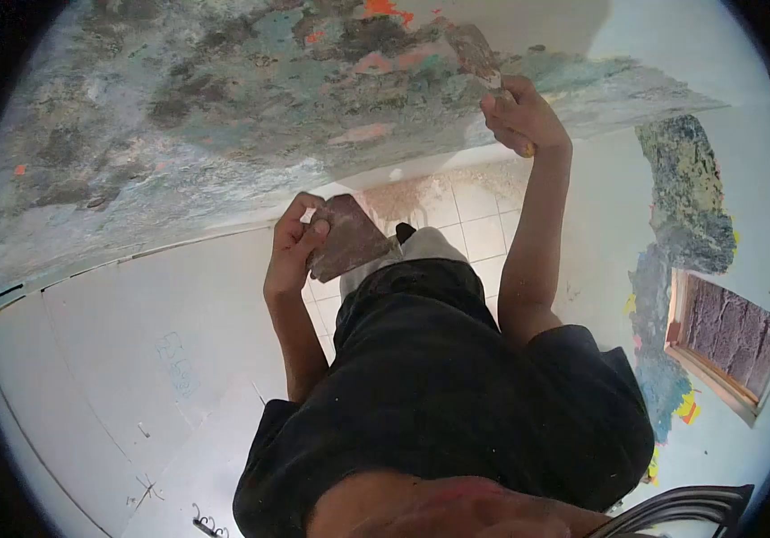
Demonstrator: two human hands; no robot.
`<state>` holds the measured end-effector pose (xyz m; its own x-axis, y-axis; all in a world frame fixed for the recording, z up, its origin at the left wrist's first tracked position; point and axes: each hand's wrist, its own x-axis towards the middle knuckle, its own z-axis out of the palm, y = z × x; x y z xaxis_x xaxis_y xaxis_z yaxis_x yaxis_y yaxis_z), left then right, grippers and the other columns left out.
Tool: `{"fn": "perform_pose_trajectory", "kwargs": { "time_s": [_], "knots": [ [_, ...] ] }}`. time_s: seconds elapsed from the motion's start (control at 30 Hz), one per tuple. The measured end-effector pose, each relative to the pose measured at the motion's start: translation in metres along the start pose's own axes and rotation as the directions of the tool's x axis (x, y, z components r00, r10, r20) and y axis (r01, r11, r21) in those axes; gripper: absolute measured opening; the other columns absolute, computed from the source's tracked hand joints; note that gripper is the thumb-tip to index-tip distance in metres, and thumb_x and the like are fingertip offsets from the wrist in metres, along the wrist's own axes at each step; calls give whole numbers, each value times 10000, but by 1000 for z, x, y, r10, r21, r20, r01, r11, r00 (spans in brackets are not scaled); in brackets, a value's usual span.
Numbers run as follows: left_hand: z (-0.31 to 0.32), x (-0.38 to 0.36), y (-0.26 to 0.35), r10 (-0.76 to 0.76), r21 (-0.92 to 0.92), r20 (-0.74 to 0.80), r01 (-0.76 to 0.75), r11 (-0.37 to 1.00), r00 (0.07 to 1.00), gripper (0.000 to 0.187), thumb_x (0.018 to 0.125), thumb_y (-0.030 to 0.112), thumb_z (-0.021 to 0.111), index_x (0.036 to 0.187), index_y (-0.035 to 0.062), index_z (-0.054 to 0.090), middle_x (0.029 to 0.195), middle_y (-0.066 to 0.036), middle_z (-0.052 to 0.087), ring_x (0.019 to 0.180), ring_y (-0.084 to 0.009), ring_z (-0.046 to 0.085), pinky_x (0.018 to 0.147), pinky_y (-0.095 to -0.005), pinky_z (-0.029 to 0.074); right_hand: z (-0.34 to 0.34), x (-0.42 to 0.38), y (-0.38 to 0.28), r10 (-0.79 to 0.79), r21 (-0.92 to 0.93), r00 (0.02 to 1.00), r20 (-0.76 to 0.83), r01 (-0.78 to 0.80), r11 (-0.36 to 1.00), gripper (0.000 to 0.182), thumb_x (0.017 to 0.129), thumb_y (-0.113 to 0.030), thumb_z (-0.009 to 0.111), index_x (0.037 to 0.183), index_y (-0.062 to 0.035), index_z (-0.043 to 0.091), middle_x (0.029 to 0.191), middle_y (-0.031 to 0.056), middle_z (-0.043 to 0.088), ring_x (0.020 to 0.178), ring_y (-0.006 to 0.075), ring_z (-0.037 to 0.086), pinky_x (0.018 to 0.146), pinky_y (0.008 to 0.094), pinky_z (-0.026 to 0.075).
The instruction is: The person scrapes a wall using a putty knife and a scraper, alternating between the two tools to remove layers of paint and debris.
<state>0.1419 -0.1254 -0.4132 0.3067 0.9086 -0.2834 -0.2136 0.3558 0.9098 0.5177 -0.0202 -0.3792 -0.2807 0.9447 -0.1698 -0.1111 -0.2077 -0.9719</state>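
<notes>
My right hand [524, 117] is closed round the handle of a putty knife [475, 56]. Its broad, smeared blade lies at the patchy wall [250, 99], which shows grey, green and white areas with orange and pink spots. Lower down, my left hand [294, 247] grips a flat, squarish brown plate [349, 238] by its edge, thumb on the face towards me. The plate is held in front of my body, apart from the wall. Whether any filler lies on it, I cannot make out.
White floor tiles [479, 238] with brownish dust show below. On the right, a small framed opening [733, 336] sits in a pale wall with a rough, peeled patch [685, 193]. White panels [134, 350] with blue writing stand on the left, near black hooks [208, 522].
</notes>
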Motion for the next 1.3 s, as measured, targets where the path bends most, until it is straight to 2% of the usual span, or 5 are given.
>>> {"fn": "perform_pose_trajectory", "kwargs": {
  "time_s": [0.1, 0.2, 0.47, 0.67, 1.3],
  "knots": [
    [3, -4, -1, 9, 2, -35, -9, 1000, 999, 194, 931, 106, 598, 1094, 75, 498, 713, 38, 575, 551, 7, 466, 501, -178, 332, 28, 4, -12, -5, -59, 987, -161, -5, 998, 260, 872, -251, 715, 787, -48, 578, 467, -34, 444, 314, 24, 353, 303, 213, 269],
    [4, -4, 0, 6, -25, -36, -7, 1000, 999, 191, 930, 100, 597, 1091, 71, 498, 726, 30, 588, 564, -2, 481, 515, -187, 352, 11, 4, -8, 15, -42, 999, 35, -14, 999, 249, 867, -248, 722, 819, -41, 592, 470, -34, 445, 320, 27, 358, 308, 222, 272],
    [8, -8, 6, 13, -63, -10, -13, 998, 1000, 192, 930, 98, 602, 1093, 79, 503, 729, 32, 592, 587, -8, 497, 533, -176, 363, -1, -1, -5, 10, 2, 1000, -2, -10, 1000, 215, 882, -227, 706, 894, -34, 613, 462, -37, 458, 305, 28, 345, 310, 214, 269],
    [6, -6, 3, 25, -3, -21, -25, 1000, 999, 191, 933, 107, 600, 1095, 82, 502, 720, 39, 588, 582, 0, 489, 538, -173, 364, 9, 9, -19, 34, -191, 998, 62, -21, 981, 231, 874, -211, 706, 903, -5, 607, 472, -29, 456, 304, 34, 352, 303, 210, 271],
    [15, -2, 8, 21, 12, -68, -20, 1000, 997, 160, 937, 89, 572, 1077, 83, 495, 698, 20, 589, 506, -10, 487, 430, -168, 345, 27, 10, 2, 33, 83, 999, -17, -32, 996, 331, 848, -258, 736, 822, -68, 467, 497, -26, 417, 312, 36, 320, 282, 215, 243]
  ]
}}
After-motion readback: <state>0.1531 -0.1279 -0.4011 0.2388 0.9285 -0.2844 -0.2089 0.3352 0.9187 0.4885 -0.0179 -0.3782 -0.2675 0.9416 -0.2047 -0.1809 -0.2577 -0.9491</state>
